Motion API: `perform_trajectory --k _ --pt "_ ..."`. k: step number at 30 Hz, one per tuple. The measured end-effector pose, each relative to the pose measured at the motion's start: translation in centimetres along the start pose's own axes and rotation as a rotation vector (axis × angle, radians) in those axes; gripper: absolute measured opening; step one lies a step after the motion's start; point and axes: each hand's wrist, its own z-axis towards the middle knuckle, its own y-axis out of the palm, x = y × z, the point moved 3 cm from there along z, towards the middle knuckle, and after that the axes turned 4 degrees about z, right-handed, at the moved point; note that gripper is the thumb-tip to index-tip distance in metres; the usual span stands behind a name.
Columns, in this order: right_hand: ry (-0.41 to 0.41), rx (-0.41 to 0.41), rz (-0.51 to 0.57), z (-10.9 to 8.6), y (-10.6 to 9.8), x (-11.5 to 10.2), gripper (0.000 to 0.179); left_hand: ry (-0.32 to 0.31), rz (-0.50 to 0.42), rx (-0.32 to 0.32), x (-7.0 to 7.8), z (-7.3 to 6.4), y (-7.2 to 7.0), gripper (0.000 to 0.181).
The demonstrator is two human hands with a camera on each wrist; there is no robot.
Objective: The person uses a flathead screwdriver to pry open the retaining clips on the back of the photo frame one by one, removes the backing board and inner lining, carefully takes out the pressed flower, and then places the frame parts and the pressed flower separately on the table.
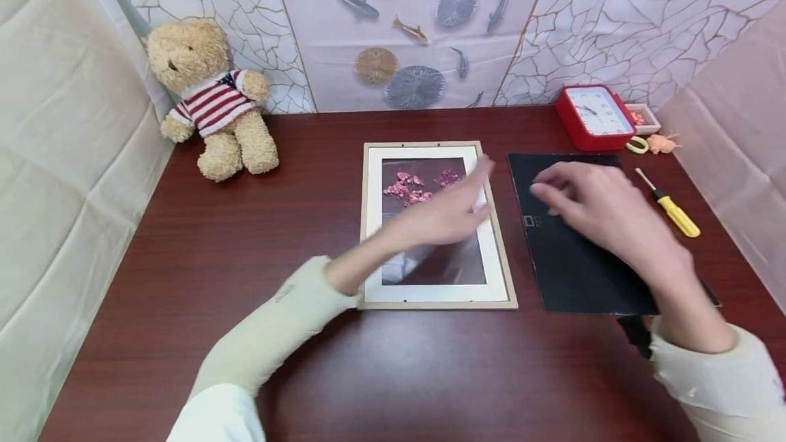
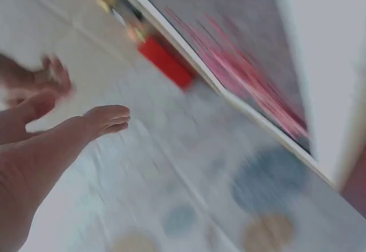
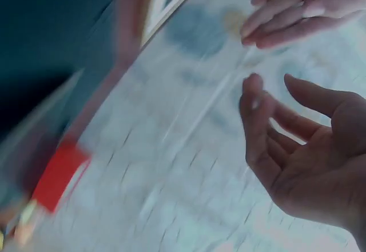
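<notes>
A picture frame (image 1: 439, 305) with a light wooden edge and white mat lies flat on the table. Pink dried flowers (image 1: 406, 191) show in its dark window. Over the frame's right half hovers my left hand (image 1: 443, 217), its fingers extended and holding nothing. To the right, my right hand (image 1: 604, 207) hangs above a black backing board (image 1: 583, 278), fingers loosely bent, nothing between them. In the right wrist view, a gap shows between thumb and fingers of the right hand (image 3: 309, 155); the left hand (image 3: 314, 6) appears beyond it.
A teddy bear (image 1: 211, 101) sits at the back left. At the back right stands a red clock (image 1: 595, 118), beside a small tray (image 1: 643, 118) and an orange item (image 1: 662, 144). A yellow-handled screwdriver (image 1: 675, 213) lies right of the board. Fabric walls enclose the brown table (image 1: 245, 237).
</notes>
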Motion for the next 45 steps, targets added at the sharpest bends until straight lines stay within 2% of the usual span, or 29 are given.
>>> perform_trajectory --k 2,6,8,11,16,20,22,25,28,30,31,35,39,43,45 --pt "-0.037 -0.013 0.019 0.4 1.7 -2.0 0.024 -0.009 0.071 0.029 -2.4 -2.6 -1.9 0.075" --pt "-0.037 -0.114 0.008 1.1 5.6 -4.4 0.026 -0.114 0.156 0.033 -7.6 -6.8 -4.2 0.081" --pt "-0.022 -0.167 -0.013 1.3 7.5 -4.8 0.029 -0.173 0.174 0.015 -9.6 -8.1 -4.6 0.088" --pt "-0.001 -0.199 -0.049 1.5 9.5 -4.3 0.031 -0.225 0.182 -0.036 -11.6 -9.0 -4.6 0.097" --pt "0.082 -0.223 -0.069 1.5 10.1 -2.9 0.032 -0.264 0.207 -0.125 -13.8 -8.7 -3.7 0.113" --pt "0.166 -0.298 -0.012 2.0 10.7 -1.0 0.038 -0.287 0.246 -0.165 -16.4 -7.7 -2.9 0.123" --pt "0.170 -0.316 0.006 2.4 11.6 0.5 0.038 -0.290 0.258 -0.177 -17.4 -7.4 -2.6 0.126" --pt "0.143 -0.324 0.049 3.2 13.1 3.1 0.035 -0.289 0.267 -0.180 -18.0 -7.2 -2.4 0.127" --pt "0.110 -0.329 0.119 3.7 13.5 4.2 0.034 -0.283 0.272 -0.169 -18.4 -7.4 -2.4 0.126" --pt "0.096 -0.353 0.189 4.0 13.2 3.9 0.036 -0.280 0.278 -0.161 -18.7 -7.7 -2.6 0.124" --pt "0.086 -0.348 0.188 4.2 13.4 4.2 0.036 -0.282 0.282 -0.157 -18.8 -7.9 -2.6 0.124" --pt "0.082 -0.360 0.208 4.6 12.8 2.5 0.031 -0.291 0.293 -0.141 -19.2 -8.7 -3.0 0.122" --pt "0.112 -0.372 0.154 4.6 12.0 -0.3 0.029 -0.278 0.288 -0.144 -19.6 -9.0 -3.4 0.122" --pt "0.121 -0.387 0.043 4.7 13.0 -1.9 0.031 -0.271 0.292 -0.153 -20.4 -8.7 -4.0 0.117" --pt "0.116 -0.390 -0.010 5.1 14.4 -1.6 0.031 -0.275 0.298 -0.159 -20.9 -8.5 -4.3 0.113"
